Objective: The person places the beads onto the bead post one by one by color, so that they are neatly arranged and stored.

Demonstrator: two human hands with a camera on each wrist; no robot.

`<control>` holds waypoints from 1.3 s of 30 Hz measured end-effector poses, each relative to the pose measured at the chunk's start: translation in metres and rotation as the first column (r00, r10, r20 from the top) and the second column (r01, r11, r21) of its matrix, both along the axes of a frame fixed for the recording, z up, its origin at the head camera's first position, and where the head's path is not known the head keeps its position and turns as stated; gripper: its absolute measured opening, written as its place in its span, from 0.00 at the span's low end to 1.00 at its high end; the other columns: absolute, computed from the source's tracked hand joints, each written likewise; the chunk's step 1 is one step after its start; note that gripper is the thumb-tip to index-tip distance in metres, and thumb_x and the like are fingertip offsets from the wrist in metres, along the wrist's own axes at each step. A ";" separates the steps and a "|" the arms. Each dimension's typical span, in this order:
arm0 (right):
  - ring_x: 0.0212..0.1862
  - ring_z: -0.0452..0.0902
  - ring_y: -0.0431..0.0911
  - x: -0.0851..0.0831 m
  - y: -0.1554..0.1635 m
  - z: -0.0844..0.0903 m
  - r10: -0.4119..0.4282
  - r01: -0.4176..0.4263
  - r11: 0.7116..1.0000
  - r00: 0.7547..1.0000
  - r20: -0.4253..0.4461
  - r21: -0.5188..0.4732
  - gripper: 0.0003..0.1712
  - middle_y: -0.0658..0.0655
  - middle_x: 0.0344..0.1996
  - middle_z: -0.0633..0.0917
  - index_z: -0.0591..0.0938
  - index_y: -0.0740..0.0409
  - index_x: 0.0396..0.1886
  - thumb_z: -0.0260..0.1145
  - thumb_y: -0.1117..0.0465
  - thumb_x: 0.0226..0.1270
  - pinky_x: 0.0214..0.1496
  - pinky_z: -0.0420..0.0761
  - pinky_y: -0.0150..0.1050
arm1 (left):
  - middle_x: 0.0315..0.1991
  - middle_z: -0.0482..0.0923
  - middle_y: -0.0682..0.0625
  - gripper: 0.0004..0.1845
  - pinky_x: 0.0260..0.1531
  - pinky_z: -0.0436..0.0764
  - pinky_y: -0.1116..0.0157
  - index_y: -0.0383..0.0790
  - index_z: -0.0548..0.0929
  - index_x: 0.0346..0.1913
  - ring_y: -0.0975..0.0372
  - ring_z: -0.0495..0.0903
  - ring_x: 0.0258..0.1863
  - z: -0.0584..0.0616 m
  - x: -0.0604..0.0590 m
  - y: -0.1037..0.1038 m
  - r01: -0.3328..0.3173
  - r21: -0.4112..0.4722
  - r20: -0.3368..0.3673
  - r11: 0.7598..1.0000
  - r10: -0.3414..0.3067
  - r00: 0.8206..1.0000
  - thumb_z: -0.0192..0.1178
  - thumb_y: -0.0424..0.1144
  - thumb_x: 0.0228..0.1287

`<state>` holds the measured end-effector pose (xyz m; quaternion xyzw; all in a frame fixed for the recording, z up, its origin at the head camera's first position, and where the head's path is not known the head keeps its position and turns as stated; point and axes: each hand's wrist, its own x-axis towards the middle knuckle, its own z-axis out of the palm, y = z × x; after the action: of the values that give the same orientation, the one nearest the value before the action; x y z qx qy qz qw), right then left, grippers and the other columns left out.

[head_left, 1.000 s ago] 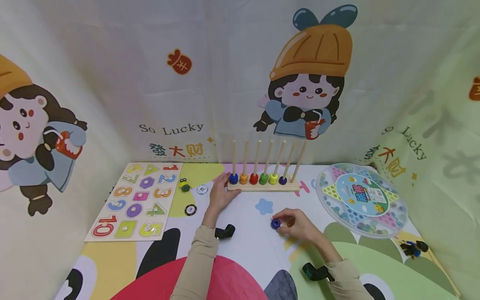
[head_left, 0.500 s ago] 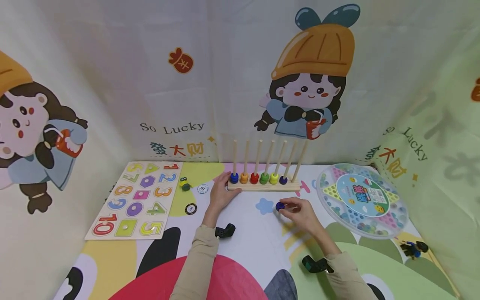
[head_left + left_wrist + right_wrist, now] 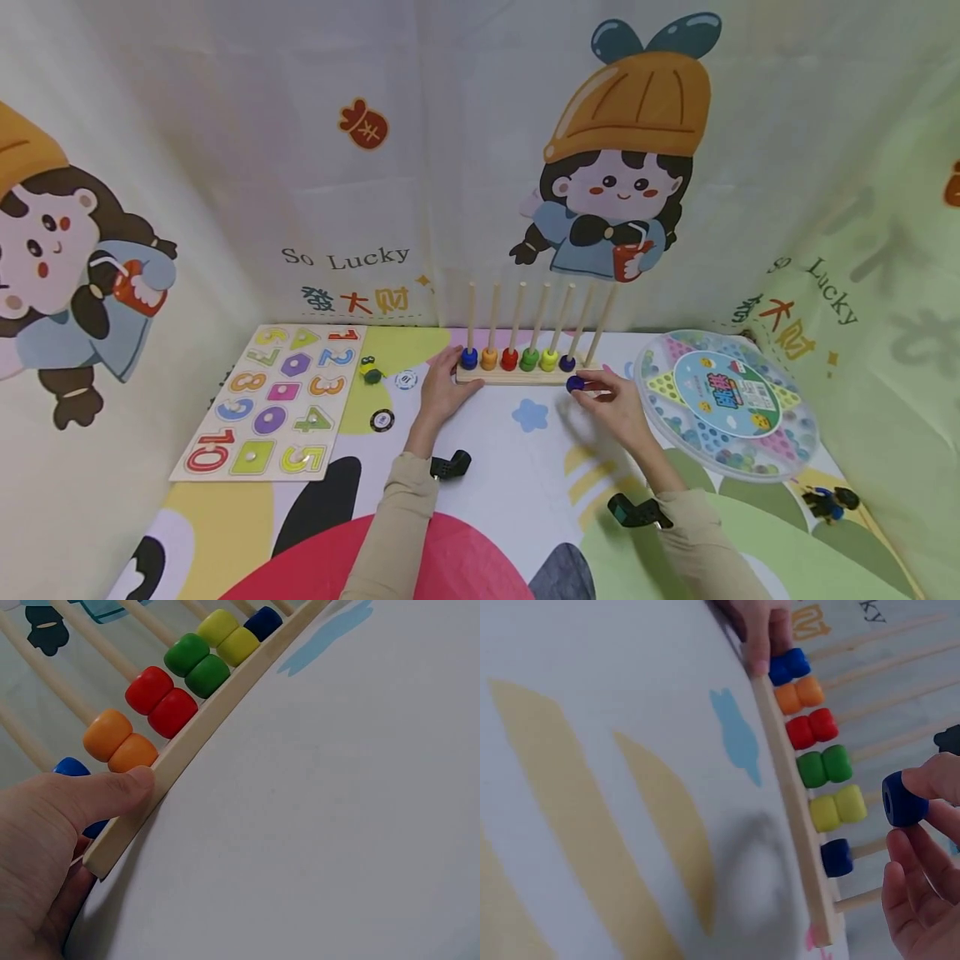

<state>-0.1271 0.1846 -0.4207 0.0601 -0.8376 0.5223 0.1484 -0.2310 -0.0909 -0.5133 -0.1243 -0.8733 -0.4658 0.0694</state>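
A wooden rack [image 3: 525, 377] with seven upright rods stands at the far side of the mat. It carries blue, orange, red, green, yellow and dark blue beads at the rod bases. My left hand [image 3: 442, 385] grips the rack's left end, its thumb [image 3: 112, 791] on the front edge of the base [image 3: 225, 705] by the orange beads [image 3: 120, 742]. My right hand [image 3: 596, 390] pinches a loose dark blue bead [image 3: 575, 383] just in front of the rack's right part. In the right wrist view the bead [image 3: 902, 799] hangs above the rods, near the lone dark blue bead [image 3: 837, 857].
A number puzzle board [image 3: 273, 400] lies at the left. A round clear case of marbles [image 3: 723, 400] lies at the right. A small frog toy [image 3: 369, 369], two round tokens [image 3: 381, 419] and a dark toy figure [image 3: 825, 500] sit on the mat. Printed fabric walls enclose three sides.
My right hand has carried the dark blue bead from the middle of the mat away and to the right, up to the rack. The left hand has stayed on the rack's end.
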 end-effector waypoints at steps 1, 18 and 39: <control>0.37 0.84 0.54 -0.003 0.002 0.000 -0.001 0.001 1.000 1.000 -0.012 0.004 0.17 0.74 0.40 0.84 0.83 0.78 0.45 0.71 0.79 0.53 0.35 0.83 0.31 | 0.68 0.67 0.37 0.38 0.61 0.75 0.52 0.30 0.72 0.67 0.46 0.70 0.65 0.000 0.000 0.000 -0.001 -0.001 0.000 1.000 0.001 1.000 0.74 0.42 0.55; 0.42 0.83 0.50 -0.026 0.003 0.077 -0.122 0.126 0.992 0.979 -0.161 0.015 0.17 0.76 0.45 0.83 0.80 0.79 0.49 0.68 0.76 0.60 0.39 0.78 0.21 | 0.69 0.67 0.38 0.39 0.60 0.76 0.53 0.30 0.72 0.67 0.47 0.71 0.64 -0.003 -0.005 0.001 -0.001 0.009 0.004 1.000 0.001 1.000 0.74 0.42 0.55; 0.43 0.78 0.49 -0.070 0.006 0.099 -0.254 0.263 0.964 0.951 -0.176 0.029 0.18 0.62 0.46 0.82 0.84 0.65 0.51 0.71 0.62 0.63 0.35 0.74 0.24 | 0.67 0.69 0.37 0.39 0.59 0.77 0.54 0.28 0.73 0.65 0.47 0.70 0.65 -0.006 -0.005 0.000 0.008 0.009 -0.032 1.000 -0.008 0.999 0.75 0.41 0.53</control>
<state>-0.1969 0.1910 -0.3221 -0.0015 -0.8356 0.4696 0.2852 -0.2357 -0.0908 -0.5191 -0.1351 -0.8695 -0.4680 0.0822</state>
